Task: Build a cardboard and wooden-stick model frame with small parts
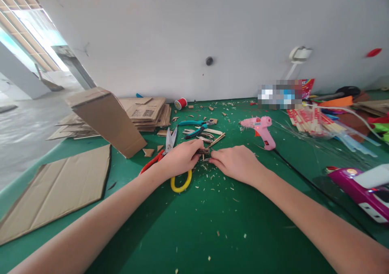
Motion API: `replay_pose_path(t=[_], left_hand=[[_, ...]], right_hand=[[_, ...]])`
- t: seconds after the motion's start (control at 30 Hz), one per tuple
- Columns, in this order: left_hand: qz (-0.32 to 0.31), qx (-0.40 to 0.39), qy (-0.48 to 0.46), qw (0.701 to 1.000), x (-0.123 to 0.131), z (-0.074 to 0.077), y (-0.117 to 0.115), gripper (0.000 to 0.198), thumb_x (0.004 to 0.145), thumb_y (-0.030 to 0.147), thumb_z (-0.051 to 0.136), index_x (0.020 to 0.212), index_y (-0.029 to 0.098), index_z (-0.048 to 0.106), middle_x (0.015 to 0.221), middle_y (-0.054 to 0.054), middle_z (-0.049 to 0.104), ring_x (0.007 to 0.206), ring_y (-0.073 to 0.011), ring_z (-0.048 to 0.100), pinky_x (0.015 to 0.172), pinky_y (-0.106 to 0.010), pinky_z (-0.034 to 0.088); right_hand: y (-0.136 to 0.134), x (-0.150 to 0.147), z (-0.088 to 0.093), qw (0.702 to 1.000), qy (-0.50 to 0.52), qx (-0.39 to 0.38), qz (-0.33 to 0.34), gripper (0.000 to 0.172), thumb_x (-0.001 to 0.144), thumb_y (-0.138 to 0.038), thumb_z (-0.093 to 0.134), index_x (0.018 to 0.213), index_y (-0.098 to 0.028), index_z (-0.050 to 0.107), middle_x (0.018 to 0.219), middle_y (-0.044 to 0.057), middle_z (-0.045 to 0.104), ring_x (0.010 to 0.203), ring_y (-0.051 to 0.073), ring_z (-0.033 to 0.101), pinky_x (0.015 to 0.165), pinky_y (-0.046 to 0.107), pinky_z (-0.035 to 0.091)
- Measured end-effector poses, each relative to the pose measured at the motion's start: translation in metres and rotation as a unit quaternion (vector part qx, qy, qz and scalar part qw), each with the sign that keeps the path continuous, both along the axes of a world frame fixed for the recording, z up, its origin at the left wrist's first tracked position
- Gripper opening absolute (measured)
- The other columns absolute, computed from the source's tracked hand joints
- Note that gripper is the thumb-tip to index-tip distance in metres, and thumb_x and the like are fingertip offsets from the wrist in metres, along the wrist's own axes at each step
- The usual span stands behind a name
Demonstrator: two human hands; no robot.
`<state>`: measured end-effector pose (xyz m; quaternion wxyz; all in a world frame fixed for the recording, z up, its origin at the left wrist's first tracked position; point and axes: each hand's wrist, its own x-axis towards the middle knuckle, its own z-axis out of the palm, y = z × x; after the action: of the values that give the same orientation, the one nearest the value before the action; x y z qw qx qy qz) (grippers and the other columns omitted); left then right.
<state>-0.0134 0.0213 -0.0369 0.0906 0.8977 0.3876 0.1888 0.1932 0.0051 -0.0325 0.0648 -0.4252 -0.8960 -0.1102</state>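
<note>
My left hand (183, 157) is closed, pinching a small dark brown piece (203, 151) between thumb and fingers. My right hand (236, 163) is closed at the other end of this piece; its fingertips press together and hide what they grip. Thin wooden sticks (216, 140) lie just beyond the fingertips. Scissors (171, 139) with a red handle lie partly under my left wrist, and a yellow handle loop (181, 181) shows below it. Teal-handled pliers (197, 133) lie past my hands, and small pale shavings are scattered around them.
A pink glue gun (260, 129) stands at right, its black cord running toward me. A purple and white tool (361, 189) lies at the right edge. Cardboard sheets (148, 111), an upright cardboard box (114, 124) and a flat piece (60, 189) occupy the left. A red thread spool (181, 103) sits by the wall.
</note>
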Motion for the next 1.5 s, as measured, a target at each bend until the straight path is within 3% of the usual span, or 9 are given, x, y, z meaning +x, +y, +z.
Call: replay_pose_path(t=[0.27,0.5,0.9,1.07,1.3,1.5], left_hand=[[-0.023,0.022,0.008,0.999,0.002,0.002,-0.003,0.027,0.086,0.009,0.038,0.105,0.02,0.054,0.101,-0.005,0.058,0.092,-0.0173,0.058,0.079,-0.029,0.048],[-0.019,0.037,0.018,0.999,0.002,0.001,-0.003,0.031,0.086,0.01,0.038,0.111,0.02,0.055,0.103,-0.006,0.058,0.093,-0.0179,0.059,0.08,-0.031,0.05],[-0.009,0.056,0.031,0.998,0.001,0.001,-0.005,0.034,0.088,0.013,0.039,0.117,0.02,0.055,0.102,-0.007,0.058,0.09,-0.0181,0.06,0.076,-0.03,0.051],[0.003,0.054,0.026,0.998,0.001,0.001,-0.006,0.032,0.088,0.015,0.039,0.116,0.021,0.055,0.104,-0.006,0.059,0.094,-0.0189,0.06,0.078,-0.03,0.05],[0.041,0.03,0.04,0.998,0.003,0.004,-0.006,0.019,0.084,0.013,0.042,0.098,0.02,0.053,0.096,-0.003,0.062,0.087,-0.0185,0.06,0.069,-0.028,0.047],[0.06,0.023,0.052,0.997,0.003,0.002,-0.004,0.014,0.082,0.013,0.042,0.091,0.02,0.051,0.087,-0.002,0.063,0.079,-0.0178,0.06,0.063,-0.026,0.043]], right_hand=[[-0.005,-0.005,-0.006,0.999,-0.006,0.024,-0.041,0.034,0.096,-0.039,0.034,0.088,-0.022,0.063,0.074,0.0,0.07,0.056,0.016,0.062,0.046,0.03,0.012],[-0.009,-0.005,0.001,0.999,-0.035,0.001,-0.031,0.031,0.094,-0.039,0.037,0.089,-0.023,0.063,0.069,0.002,0.069,0.053,0.017,0.062,0.045,0.029,0.013],[-0.012,-0.007,-0.005,0.998,-0.018,0.025,-0.053,0.033,0.096,-0.035,0.034,0.089,-0.02,0.062,0.071,0.003,0.07,0.052,0.016,0.061,0.046,0.029,0.013],[-0.011,-0.007,0.0,0.999,-0.028,0.008,-0.03,0.032,0.095,-0.036,0.036,0.087,-0.021,0.062,0.069,0.003,0.07,0.051,0.017,0.06,0.046,0.028,0.014],[-0.008,0.0,-0.002,0.997,0.013,0.025,-0.068,0.036,0.095,-0.039,0.034,0.081,-0.02,0.062,0.067,0.002,0.067,0.051,0.015,0.058,0.047,0.028,0.013],[-0.002,-0.001,-0.005,0.997,0.034,0.017,-0.06,0.035,0.094,-0.039,0.036,0.079,-0.02,0.061,0.068,0.0,0.066,0.053,0.013,0.056,0.047,0.028,0.011]])
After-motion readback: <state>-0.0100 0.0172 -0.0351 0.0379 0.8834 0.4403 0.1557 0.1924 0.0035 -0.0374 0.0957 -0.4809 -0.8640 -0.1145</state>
